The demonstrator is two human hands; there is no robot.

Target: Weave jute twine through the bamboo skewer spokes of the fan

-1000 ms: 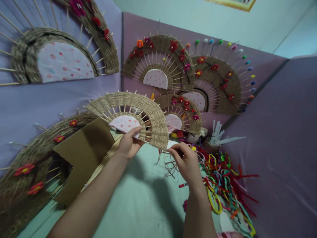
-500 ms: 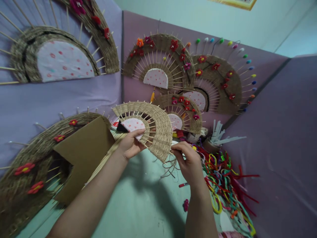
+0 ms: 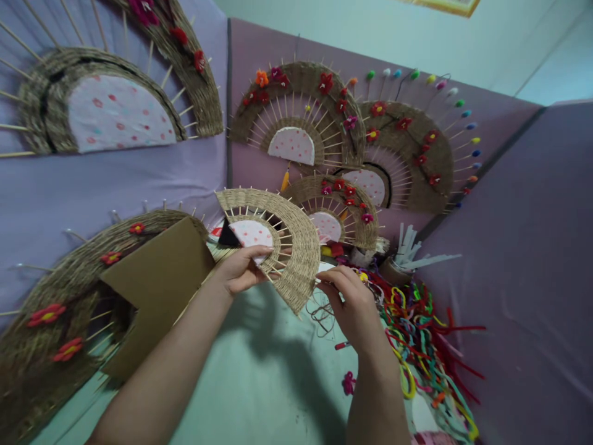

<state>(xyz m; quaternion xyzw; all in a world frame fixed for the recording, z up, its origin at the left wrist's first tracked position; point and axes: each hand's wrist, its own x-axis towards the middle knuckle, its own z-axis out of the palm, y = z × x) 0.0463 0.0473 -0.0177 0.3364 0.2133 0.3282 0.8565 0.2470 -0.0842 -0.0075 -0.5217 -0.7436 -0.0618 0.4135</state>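
Observation:
A woven fan [image 3: 299,247] with thin wooden ribs and a red-spotted white centre is held above the pale green table. My left hand [image 3: 245,267] grips it by the inner part, thumb on the front and fingers behind. At the fan's lower right edge, my right hand [image 3: 348,300] has thumb and forefinger pinched together. Whatever sits between those fingertips is too small to make out. Loose twine [image 3: 320,315] hangs in loops below the right fingers.
Large woven fans with red flowers hang on the purple panels [image 3: 259,49]. Folded cardboard [image 3: 162,278] stands on the left. Coloured pipe cleaners [image 3: 417,340] lie heaped at right, near a pot of white strips [image 3: 407,253]. A pink flower [image 3: 348,383] and red pen [image 3: 341,345] rest on the table.
The fan has turned slightly clockwise in my left hand, its lower tip now further down and left. My right hand has shifted a little left, and the twine has swung lower.

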